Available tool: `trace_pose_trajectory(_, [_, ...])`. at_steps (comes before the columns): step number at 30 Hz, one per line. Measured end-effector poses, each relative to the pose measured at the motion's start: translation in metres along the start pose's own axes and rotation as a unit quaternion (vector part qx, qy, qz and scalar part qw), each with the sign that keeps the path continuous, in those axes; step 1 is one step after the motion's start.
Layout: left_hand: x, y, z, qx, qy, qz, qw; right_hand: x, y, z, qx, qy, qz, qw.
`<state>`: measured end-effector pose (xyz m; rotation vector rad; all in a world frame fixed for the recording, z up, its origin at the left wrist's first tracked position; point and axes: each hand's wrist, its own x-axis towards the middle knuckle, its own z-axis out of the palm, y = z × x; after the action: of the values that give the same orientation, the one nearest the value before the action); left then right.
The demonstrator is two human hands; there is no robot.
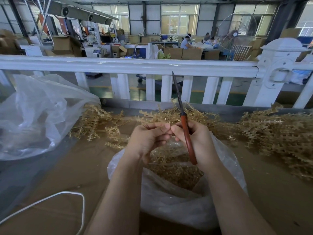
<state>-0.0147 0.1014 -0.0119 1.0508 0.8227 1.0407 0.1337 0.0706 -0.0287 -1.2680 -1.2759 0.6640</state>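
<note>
At centre frame my left hand (149, 138) is curled, thumb against fingertips; I cannot tell whether it pinches anything. Just right of it, touching, my right hand (196, 139) grips the red-handled scissors (185, 128), blades together and pointing up, above the plastic bag (169, 206).

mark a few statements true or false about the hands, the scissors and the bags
1. The right hand grips red-handled scissors. True.
2. The scissors' blades point down into a bag. False: they point up, toward the white railing.
3. The open plastic bag below the hands holds tan plastic pieces. True.
4. The left hand lies flat on the table. False: it is raised, fingers curled, fingertips by the right hand.
5. A white cord lies at lower left. True.
</note>
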Motion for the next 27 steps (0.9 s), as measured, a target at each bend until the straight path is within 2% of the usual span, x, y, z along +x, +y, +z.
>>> trace_pose_trajectory(4, [0.003, 0.0, -0.001, -0.034, 0.059, 0.015, 0.998, 0.001, 0.005, -0.002, -0.073, 0.019, -0.004, 0.997])
trace_pose_trajectory(8, [0.003, 0.0, -0.004, -0.055, 0.099, 0.041, 0.993, -0.001, 0.013, -0.003, -0.176, 0.005, -0.02, 0.984])
trace_pose_trajectory(14, [0.002, 0.003, -0.007, -0.059, 0.11, 0.061, 0.99, -0.003, 0.019, -0.006, -0.281, -0.028, -0.059, 0.958])
trace_pose_trajectory(19, [0.0, 0.006, -0.004, -0.047, 0.11, 0.083, 0.989, -0.004, 0.02, -0.006, -0.316, -0.037, -0.078, 0.945])
trace_pose_trajectory(27, [-0.001, 0.008, -0.006, -0.033, 0.084, 0.088, 0.992, -0.004, 0.019, -0.006, -0.312, -0.026, -0.079, 0.946])
